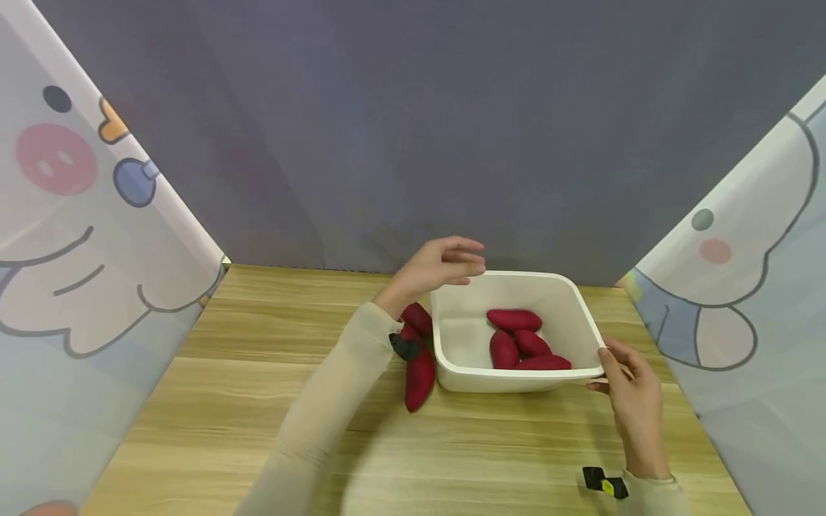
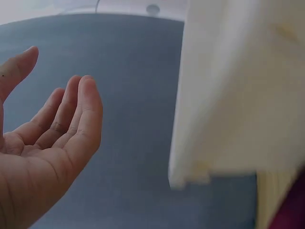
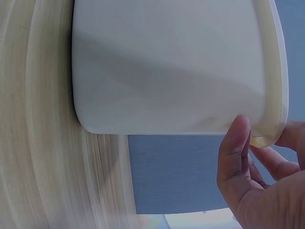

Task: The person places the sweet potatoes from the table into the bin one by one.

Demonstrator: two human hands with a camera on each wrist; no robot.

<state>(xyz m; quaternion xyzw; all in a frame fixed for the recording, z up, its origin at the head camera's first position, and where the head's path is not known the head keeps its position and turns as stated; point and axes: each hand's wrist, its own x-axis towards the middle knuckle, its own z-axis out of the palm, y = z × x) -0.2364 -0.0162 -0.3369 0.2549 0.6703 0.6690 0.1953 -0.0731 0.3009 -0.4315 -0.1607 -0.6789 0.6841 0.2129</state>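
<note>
A white plastic bin [image 1: 497,382] stands on the table with several dark red sweet potatoes [image 1: 514,319] lying in it. My right hand [image 1: 635,394] pinches the bin's rim at the near right corner, thumb on top; the right wrist view shows its fingers [image 3: 233,143] at that rim from the side. Raised near the back left corner is my left hand [image 1: 440,266], its fingers loosely bent and nothing held. More sweet potatoes [image 1: 419,380] lie against the bin's left side, partly hidden by the left forearm.
The wood-grain table [image 1: 258,358] ends at a grey curtain [image 1: 361,179] close behind the bin. Cartoon-printed panels [image 1: 77,215] stand to the left and right. A black band [image 1: 404,347] sits on the left wrist, another [image 1: 604,483] on the right.
</note>
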